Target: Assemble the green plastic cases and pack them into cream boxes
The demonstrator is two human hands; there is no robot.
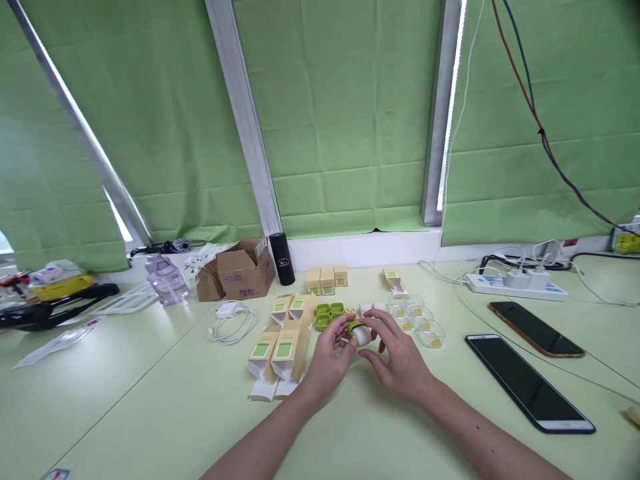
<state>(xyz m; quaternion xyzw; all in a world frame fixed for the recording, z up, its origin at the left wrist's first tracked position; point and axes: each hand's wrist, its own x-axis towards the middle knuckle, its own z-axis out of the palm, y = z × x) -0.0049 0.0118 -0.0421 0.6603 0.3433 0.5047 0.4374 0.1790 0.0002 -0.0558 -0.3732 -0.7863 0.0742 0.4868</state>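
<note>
Both my hands meet over the table's middle around a small white jar with a green lid (358, 333). My left hand (329, 359) grips it from the left with curled fingers. My right hand (397, 355) closes on it from the right. Just behind lie several green lids (329, 313) and two white jars (373, 308). To the left, opened tan cartons with green labels (280, 353) lie flat. Several clear plastic caps (419, 321) sit to the right.
Three closed tan cartons (327, 279) stand at the back, beside a brown cardboard box (240, 270) and a black cylinder (282, 259). Two phones (527, 380) (536, 329) lie right, a power strip (515, 285) behind. A purple bottle (167, 279) and white cable (233, 320) sit left.
</note>
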